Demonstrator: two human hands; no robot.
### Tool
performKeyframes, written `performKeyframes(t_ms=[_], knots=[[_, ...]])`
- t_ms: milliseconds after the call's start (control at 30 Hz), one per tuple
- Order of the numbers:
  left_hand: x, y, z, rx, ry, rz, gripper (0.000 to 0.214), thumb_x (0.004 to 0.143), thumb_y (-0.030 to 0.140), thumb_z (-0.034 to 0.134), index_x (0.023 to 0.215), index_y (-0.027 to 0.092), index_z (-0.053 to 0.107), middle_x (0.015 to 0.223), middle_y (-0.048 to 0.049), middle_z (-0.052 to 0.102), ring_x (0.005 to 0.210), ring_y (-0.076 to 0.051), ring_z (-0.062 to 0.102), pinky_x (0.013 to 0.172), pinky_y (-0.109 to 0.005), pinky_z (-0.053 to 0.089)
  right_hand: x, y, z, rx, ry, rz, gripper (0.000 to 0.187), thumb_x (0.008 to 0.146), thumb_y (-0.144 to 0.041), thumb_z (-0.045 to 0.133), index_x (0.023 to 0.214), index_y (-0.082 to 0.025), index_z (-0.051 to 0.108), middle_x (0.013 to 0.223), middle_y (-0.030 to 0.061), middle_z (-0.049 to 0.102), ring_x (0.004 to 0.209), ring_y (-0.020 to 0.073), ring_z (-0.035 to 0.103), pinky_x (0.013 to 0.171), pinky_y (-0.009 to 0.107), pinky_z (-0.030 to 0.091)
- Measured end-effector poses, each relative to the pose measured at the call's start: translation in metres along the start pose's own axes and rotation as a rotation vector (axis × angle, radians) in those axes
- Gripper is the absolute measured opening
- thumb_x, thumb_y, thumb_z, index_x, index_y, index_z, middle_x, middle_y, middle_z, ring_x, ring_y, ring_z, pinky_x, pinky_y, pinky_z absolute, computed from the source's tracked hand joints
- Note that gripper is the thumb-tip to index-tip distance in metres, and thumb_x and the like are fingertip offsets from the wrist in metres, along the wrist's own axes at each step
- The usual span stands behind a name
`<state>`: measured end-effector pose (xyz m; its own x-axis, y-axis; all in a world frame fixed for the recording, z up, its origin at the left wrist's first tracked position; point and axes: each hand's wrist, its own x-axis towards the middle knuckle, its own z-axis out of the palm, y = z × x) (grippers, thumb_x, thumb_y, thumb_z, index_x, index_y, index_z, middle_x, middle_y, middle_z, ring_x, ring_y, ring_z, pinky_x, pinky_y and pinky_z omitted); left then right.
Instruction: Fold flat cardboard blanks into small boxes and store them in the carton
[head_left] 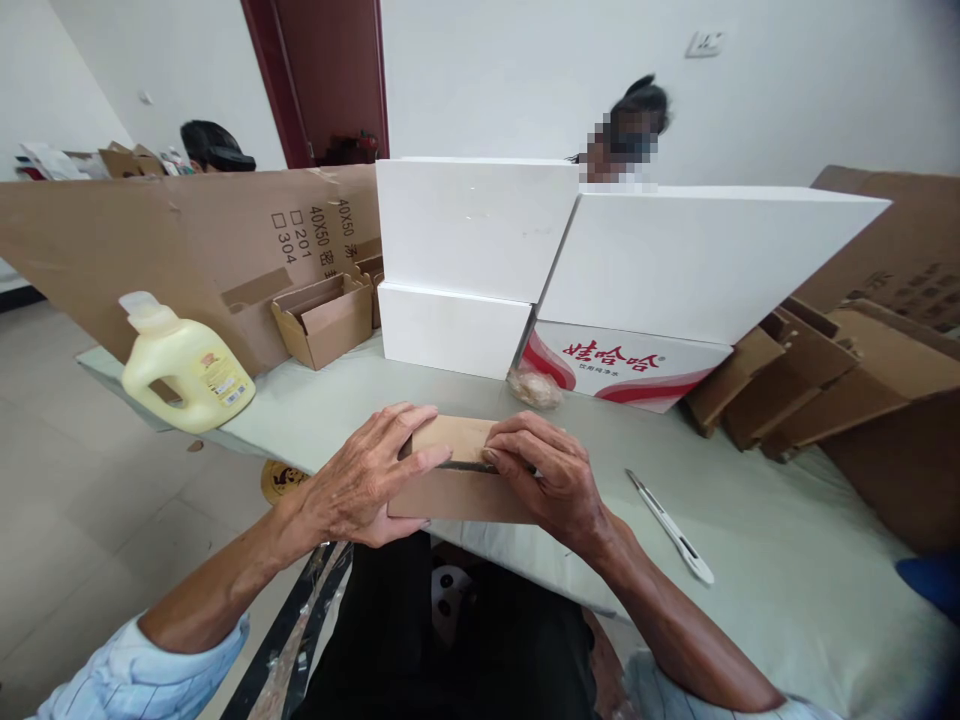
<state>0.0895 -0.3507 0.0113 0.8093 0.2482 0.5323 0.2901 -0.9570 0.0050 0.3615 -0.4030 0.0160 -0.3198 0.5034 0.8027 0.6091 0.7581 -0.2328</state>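
A small brown cardboard box [465, 497] rests at the near edge of the table, right in front of me. A dark strip runs along its upper edge, between the top panel and the front side. My left hand [375, 470] grips the box's left end, thumb on top and fingers around the side. At the right end, my right hand [544, 470] has its thumb and forefinger pinched together at that dark edge. Whatever lies between those fingertips is too small to make out. The hand's other fingers curl over the box top.
A white utility knife [670, 527] lies to the right. Beyond the box stand stacked white boxes [472, 230] and a crumpled clear tape ball [535, 389]. A yellow jug [180, 365] and an open carton [326, 320] are left; folded cardboard [795, 380] leans right. A person sits behind the boxes.
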Motion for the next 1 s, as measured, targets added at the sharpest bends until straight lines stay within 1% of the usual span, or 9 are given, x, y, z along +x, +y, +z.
performKeyframes(t_ms=[100, 233, 300, 367, 467, 600, 733, 867, 1000], knots=[[-0.002, 0.000, 0.001, -0.014, 0.013, 0.005, 0.074, 0.080, 0.032, 0.085, 0.145, 0.019, 0.053, 0.160, -0.0274, 0.044, 0.143, -0.045, 0.048, 0.113, -0.066, 0.051, -0.002, 0.001, -0.002, 0.020, -0.014, 0.017, 0.015, 0.108, -0.012, 0.062, 0.096, -0.021, 0.065, 0.091, 0.0044, 0.070, 0.080, 0.0169, 0.064, 0.072, 0.031, 0.050], [-0.006, -0.001, 0.002, -0.017, 0.034, 0.017, 0.074, 0.081, 0.032, 0.084, 0.146, 0.021, 0.051, 0.160, -0.0265, 0.044, 0.144, -0.045, 0.048, 0.112, -0.067, 0.051, -0.003, 0.002, -0.006, -0.025, -0.100, -0.053, 0.002, 0.108, -0.021, 0.067, 0.106, -0.020, 0.069, 0.098, 0.0074, 0.072, 0.084, 0.0198, 0.062, 0.073, 0.034, 0.050], [-0.007, -0.001, 0.003, -0.011, 0.037, 0.028, 0.074, 0.081, 0.033, 0.084, 0.146, 0.020, 0.051, 0.159, -0.0271, 0.044, 0.144, -0.045, 0.048, 0.112, -0.067, 0.051, -0.003, -0.001, -0.006, -0.065, -0.123, -0.081, 0.004, 0.108, -0.020, 0.066, 0.108, -0.020, 0.070, 0.099, 0.0078, 0.072, 0.083, 0.0198, 0.059, 0.073, 0.034, 0.049], [-0.008, -0.001, 0.004, -0.006, 0.039, 0.039, 0.073, 0.082, 0.033, 0.084, 0.146, 0.019, 0.052, 0.160, -0.0278, 0.043, 0.144, -0.045, 0.048, 0.112, -0.066, 0.052, -0.004, -0.004, -0.006, -0.082, -0.125, -0.098, 0.009, 0.108, -0.016, 0.063, 0.105, -0.020, 0.070, 0.098, 0.0073, 0.072, 0.081, 0.0190, 0.055, 0.073, 0.034, 0.047], [-0.010, 0.000, 0.005, 0.000, 0.041, 0.044, 0.072, 0.082, 0.033, 0.084, 0.145, 0.019, 0.053, 0.160, -0.0278, 0.043, 0.145, -0.045, 0.047, 0.112, -0.066, 0.052, -0.006, -0.010, -0.005, -0.082, -0.118, -0.096, 0.012, 0.107, -0.012, 0.063, 0.103, -0.019, 0.071, 0.096, 0.0062, 0.070, 0.079, 0.0181, 0.051, 0.073, 0.033, 0.044], [-0.012, 0.002, 0.005, 0.012, 0.044, 0.058, 0.072, 0.082, 0.034, 0.084, 0.146, 0.020, 0.052, 0.160, -0.0273, 0.044, 0.145, -0.045, 0.047, 0.112, -0.066, 0.053, -0.012, -0.015, -0.003, -0.048, -0.098, -0.070, 0.012, 0.105, -0.008, 0.065, 0.103, -0.019, 0.070, 0.095, 0.0054, 0.069, 0.080, 0.0178, 0.051, 0.073, 0.034, 0.042], [-0.012, 0.004, 0.005, 0.027, 0.052, 0.065, 0.072, 0.082, 0.033, 0.083, 0.146, 0.021, 0.052, 0.159, -0.0271, 0.045, 0.143, -0.045, 0.048, 0.108, -0.067, 0.055, -0.015, -0.019, 0.001, -0.015, -0.076, -0.045, 0.016, 0.104, -0.005, 0.065, 0.099, -0.019, 0.069, 0.093, 0.0049, 0.068, 0.080, 0.0173, 0.051, 0.075, 0.033, 0.043], [-0.013, 0.005, 0.005, 0.029, 0.057, 0.066, 0.070, 0.083, 0.032, 0.082, 0.145, 0.020, 0.053, 0.160, -0.0276, 0.045, 0.143, -0.045, 0.049, 0.108, -0.067, 0.054, -0.012, -0.024, 0.002, -0.027, -0.073, -0.040, 0.016, 0.104, -0.006, 0.065, 0.097, -0.020, 0.069, 0.092, 0.0049, 0.068, 0.079, 0.0175, 0.051, 0.074, 0.033, 0.043], [-0.013, 0.008, 0.004, 0.005, 0.052, 0.055, 0.069, 0.083, 0.031, 0.082, 0.145, 0.023, 0.054, 0.161, -0.0262, 0.046, 0.144, -0.045, 0.048, 0.109, -0.068, 0.054, -0.012, -0.029, 0.004, -0.019, -0.088, -0.022, 0.019, 0.105, -0.007, 0.061, 0.094, -0.021, 0.067, 0.089, 0.0045, 0.067, 0.079, 0.0184, 0.052, 0.074, 0.034, 0.045]])
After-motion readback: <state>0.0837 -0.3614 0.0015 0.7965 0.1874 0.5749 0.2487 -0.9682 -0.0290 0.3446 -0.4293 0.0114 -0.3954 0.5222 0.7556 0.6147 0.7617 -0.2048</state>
